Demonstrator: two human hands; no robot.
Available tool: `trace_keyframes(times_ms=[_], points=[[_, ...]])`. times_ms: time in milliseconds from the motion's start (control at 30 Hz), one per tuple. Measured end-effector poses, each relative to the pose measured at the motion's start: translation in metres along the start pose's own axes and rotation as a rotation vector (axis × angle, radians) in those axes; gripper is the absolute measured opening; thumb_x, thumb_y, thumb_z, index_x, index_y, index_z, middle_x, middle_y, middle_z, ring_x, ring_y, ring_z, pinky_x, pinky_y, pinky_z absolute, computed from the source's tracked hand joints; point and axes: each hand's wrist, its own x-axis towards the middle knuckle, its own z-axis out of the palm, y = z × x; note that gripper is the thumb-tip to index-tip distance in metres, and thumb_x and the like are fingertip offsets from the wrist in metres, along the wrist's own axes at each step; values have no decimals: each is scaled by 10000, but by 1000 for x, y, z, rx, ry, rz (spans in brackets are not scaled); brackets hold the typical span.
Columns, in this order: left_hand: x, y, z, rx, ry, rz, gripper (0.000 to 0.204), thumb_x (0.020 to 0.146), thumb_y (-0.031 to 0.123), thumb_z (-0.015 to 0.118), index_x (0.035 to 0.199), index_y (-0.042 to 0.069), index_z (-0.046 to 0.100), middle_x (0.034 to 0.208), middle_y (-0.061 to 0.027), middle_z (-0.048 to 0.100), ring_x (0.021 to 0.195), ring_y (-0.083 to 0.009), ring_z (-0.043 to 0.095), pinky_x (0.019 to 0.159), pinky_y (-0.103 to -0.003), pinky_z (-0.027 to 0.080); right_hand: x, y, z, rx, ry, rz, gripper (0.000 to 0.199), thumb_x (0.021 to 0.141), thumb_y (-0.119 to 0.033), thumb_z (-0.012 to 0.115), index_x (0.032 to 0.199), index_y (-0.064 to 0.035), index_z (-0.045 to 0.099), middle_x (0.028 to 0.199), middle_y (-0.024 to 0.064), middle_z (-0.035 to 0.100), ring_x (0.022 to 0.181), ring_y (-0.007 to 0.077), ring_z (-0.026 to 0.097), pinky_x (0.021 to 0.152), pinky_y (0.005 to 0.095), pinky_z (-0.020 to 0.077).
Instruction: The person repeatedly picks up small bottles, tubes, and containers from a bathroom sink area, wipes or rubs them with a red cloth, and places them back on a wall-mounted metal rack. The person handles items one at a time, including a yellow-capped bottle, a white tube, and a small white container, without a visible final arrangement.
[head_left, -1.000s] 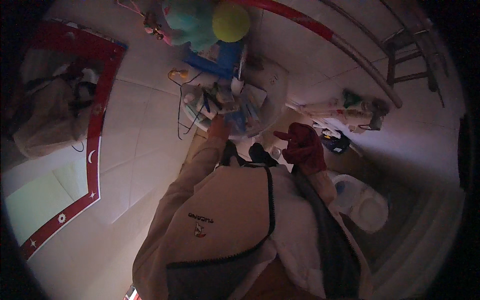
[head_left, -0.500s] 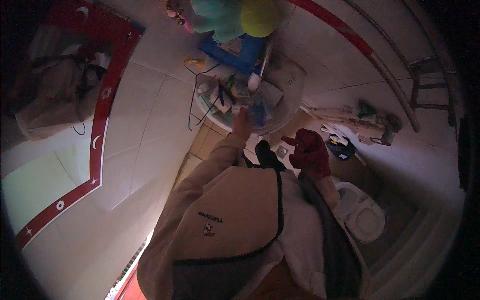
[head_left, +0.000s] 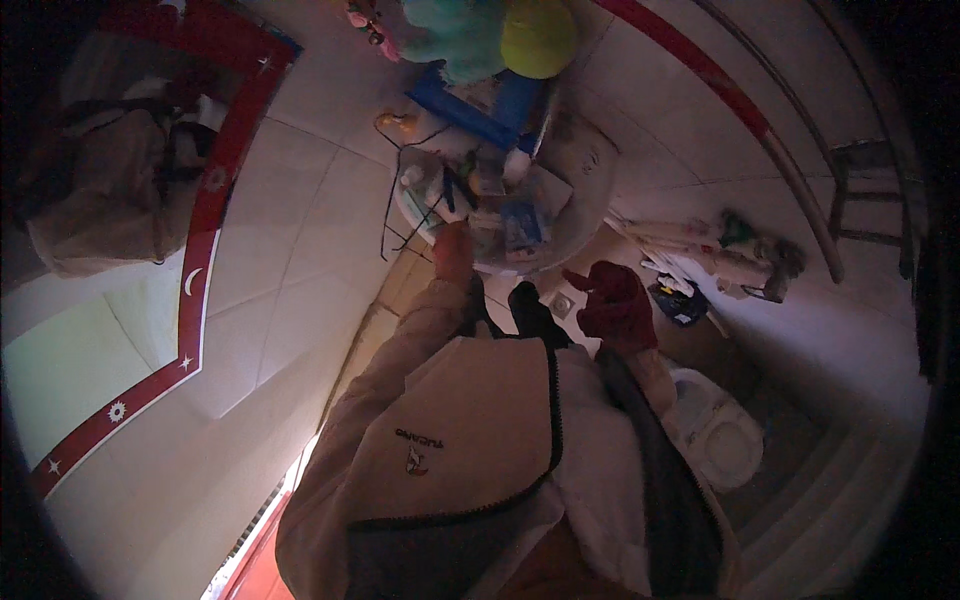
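Observation:
My left hand [head_left: 453, 252] is at the near left edge of a round whitish surface [head_left: 580, 215] crowded with small things. Its fingers point away from me beside a white item [head_left: 452, 200] with dark blue parts; dim light hides whether they hold anything. Just right of it lie a blue packet [head_left: 522, 225] and a pale flat piece [head_left: 552, 188]. My right hand [head_left: 615, 305] wears a dark red glove and hangs in the air near my front. Two of its fingers stick out to the left, apart, and I see nothing between them.
A bent dark wire [head_left: 392, 185] leans over the surface's left side. Behind sit a blue container [head_left: 480, 110] and a yellow-green rounded thing [head_left: 540, 38]. A red-framed mirror [head_left: 215, 180] hangs left. At right are long handles [head_left: 690, 240], a black bag [head_left: 680, 300] and a toilet [head_left: 725, 430].
My left hand has drawn back from over the things and shifted left along the near edge. The view has shifted slightly. My right hand has stayed nearly still.

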Motion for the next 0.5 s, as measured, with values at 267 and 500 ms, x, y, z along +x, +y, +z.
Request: trace_keyframes(times_ms=[267,500], points=[[73,22,-85,191,238,122,226,885,64,551,1103,42,605,1025,-179,623,966,-380,586,821,-444,491,9,5,8,-6,-5,9,166,896,-185,580,1003,-58,582,883,41,569,833,166,589,751,359,507],[142,-98,-100,-33,69,-241,295,872,201,650,1152,109,657,915,-130,710,791,-253,693,710,-350,555,21,7,15,-33,-14,26,192,910,-209,572,1028,-58,593,894,46,584,833,165,593,746,356,507]])
